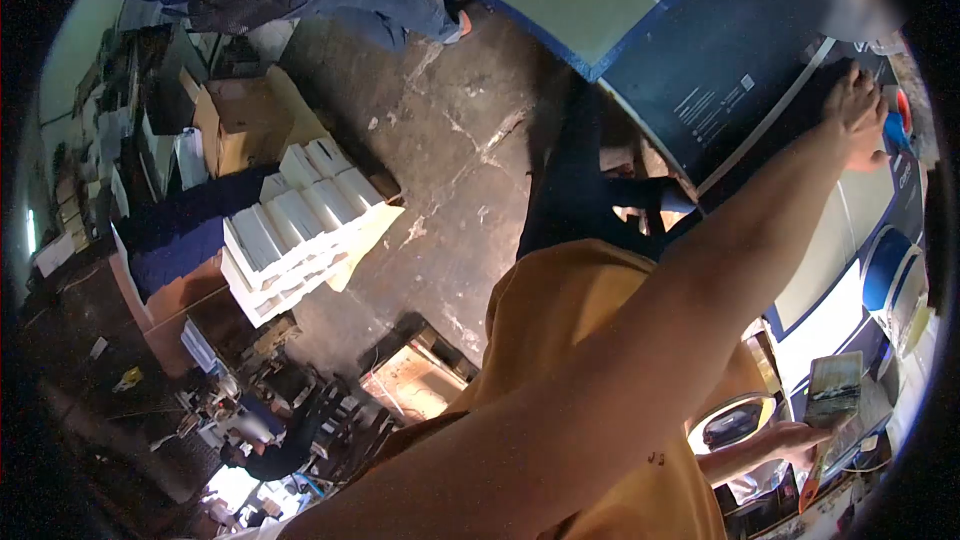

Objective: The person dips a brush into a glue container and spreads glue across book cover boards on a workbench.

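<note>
My left arm reaches across the view to the upper right. There my left hand (858, 118) rests with its fingers apart on a dark printed sheet (845, 205) with a pale grey-green panel. At the lower right, my right hand (790, 442) is closed around the handle of a wide flat brush (834, 387), bristles pointing up in the view. Between the two hands stands a round blue and white container (895, 275), its contents not clear. Beyond my left hand lies a larger dark printed panel (690, 70) with a grey-green rectangle.
White stacked pieces (300, 215) stand beside an open cardboard box (250, 120) on the left. A wooden box (420, 380) sits on the concrete floor (440, 160). Another person's jeans (370, 0) show at the top; a blurred person (265, 450) is at the lower left.
</note>
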Demonstrator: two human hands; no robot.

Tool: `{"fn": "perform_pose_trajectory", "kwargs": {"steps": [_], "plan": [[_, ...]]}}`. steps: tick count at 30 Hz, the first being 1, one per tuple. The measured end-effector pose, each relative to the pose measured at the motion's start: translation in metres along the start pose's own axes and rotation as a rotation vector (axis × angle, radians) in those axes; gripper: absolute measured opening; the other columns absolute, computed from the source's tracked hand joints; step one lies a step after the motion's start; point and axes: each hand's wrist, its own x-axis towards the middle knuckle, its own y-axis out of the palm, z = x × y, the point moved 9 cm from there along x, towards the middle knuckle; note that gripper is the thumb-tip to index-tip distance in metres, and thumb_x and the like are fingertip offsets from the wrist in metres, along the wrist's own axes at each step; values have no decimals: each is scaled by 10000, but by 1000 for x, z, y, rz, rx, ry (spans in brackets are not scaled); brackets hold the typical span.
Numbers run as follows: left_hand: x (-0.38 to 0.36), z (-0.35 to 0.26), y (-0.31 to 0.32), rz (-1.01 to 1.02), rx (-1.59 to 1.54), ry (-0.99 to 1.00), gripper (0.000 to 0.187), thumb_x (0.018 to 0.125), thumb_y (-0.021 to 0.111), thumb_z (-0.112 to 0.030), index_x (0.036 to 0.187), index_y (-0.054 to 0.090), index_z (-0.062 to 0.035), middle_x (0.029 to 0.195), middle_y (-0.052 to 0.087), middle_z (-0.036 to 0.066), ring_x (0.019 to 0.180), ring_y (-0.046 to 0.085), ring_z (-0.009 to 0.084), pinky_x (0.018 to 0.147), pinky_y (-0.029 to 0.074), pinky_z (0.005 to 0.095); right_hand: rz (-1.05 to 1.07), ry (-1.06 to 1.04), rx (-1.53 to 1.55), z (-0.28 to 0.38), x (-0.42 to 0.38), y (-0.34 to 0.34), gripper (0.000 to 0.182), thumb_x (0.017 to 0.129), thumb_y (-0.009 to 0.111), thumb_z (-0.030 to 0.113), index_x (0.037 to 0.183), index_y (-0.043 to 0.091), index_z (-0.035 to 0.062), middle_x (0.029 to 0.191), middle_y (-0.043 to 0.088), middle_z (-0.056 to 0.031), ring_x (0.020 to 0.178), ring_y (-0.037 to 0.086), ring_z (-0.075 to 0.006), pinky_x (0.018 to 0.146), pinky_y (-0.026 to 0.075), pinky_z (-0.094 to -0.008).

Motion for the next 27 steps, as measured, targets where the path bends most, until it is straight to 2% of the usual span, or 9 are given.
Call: {"fn": "perform_pose_trajectory", "kwargs": {"steps": [6,8,10,15,18,22,23,26,27], "plan": [[-8,-2,-27,99,-61,6,831,857,601,-522,1401,420,79,1420,468,247,1404,326,373,1186,172,533,-79,72,30,-40,-3,-20,460,827,798,285,1026,632,-95,1099,669,-219,1004,666,-287,874,575,-440],[-10,-3,-41,22,-90,23,801,856,619,-488,1391,430,78,1411,476,244,1397,340,371,1182,183,539,9,84,33,1,-17,4,439,839,785,250,1052,642,-106,1136,667,-225,1040,663,-295,918,556,-439],[-11,-3,-47,25,-94,35,787,850,630,-468,1383,436,78,1406,480,243,1391,351,371,1181,197,525,-59,93,86,12,-25,8,451,844,777,238,1086,664,-125,1114,684,-233,1003,679,-289,907,544,-449],[-12,-3,-51,-35,-88,39,732,848,642,-417,1349,455,83,1393,490,236,1357,401,361,1168,250,483,-38,9,104,10,-24,5,348,873,754,243,1028,693,-63,1022,704,-178,919,676,-258,848,553,-436],[-12,-5,-58,-31,-91,50,699,857,644,-393,1338,461,80,1385,498,227,1344,414,357,1158,262,492,-10,-94,77,11,-23,4,393,872,761,244,1015,646,-104,1007,684,-211,895,668,-268,827,560,-426],[-12,-6,-65,-51,-93,61,664,865,642,-368,1327,468,76,1377,503,222,1335,420,360,1152,268,488,-24,-110,153,8,-25,4,417,878,756,269,1013,648,-110,1057,673,-225,973,662,-280,865,552,-431],[-13,-6,-65,-53,-101,60,658,865,641,-363,1325,470,76,1376,504,222,1333,421,359,1152,270,484,-44,-86,106,5,-26,2,368,898,734,213,1062,643,-104,1068,678,-215,952,667,-273,863,551,-418],[-12,-8,-67,-24,-107,57,641,867,635,-346,1322,473,75,1385,499,222,1337,419,356,1149,275,476,-56,16,79,3,-28,4,390,895,739,228,1077,639,-102,1096,673,-212,976,665,-276,869,556,-419],[-12,-7,-68,-8,-105,55,636,867,633,-340,1323,473,74,1390,496,222,1340,418,355,1149,277,473,-50,-24,155,-21,-22,1,422,894,740,246,1116,629,-96,1122,668,-209,986,665,-277,870,562,-420]]}}
